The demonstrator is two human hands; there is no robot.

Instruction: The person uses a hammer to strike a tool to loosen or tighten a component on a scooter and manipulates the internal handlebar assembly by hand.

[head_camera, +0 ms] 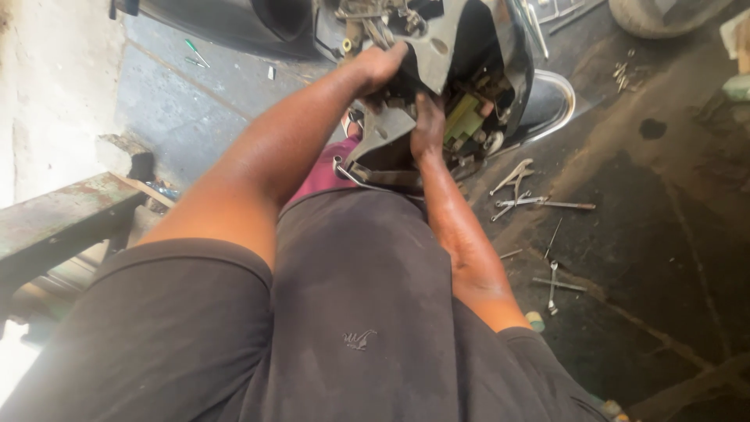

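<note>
2 hands deep in the scooter's front panel (437,47): left hand (380,66) grips its edge, right hand (428,125) clutches the inner bracket (387,129). Mid-strip-down, I'd say. Pliers (512,176) lie right of the panel, probably needed soon.

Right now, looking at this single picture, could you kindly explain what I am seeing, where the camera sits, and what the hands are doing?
The camera is worn on a person's head and looks down, so the dark shirt and both bare arms fill the lower part of the view. There is no robot here, only two hands.

The left hand grips the upper edge of a grey metal bracket on an opened-up scooter body, where wiring and a green part show inside. The right hand holds the same assembly lower down, its fingers partly hidden among the parts.

On the dark, oil-stained floor to the right lie loose tools: locking pliers, a spanner and thin metal rods. A green screwdriver lies farther off, upper left, and a worn metal bench stands at the left.
</note>
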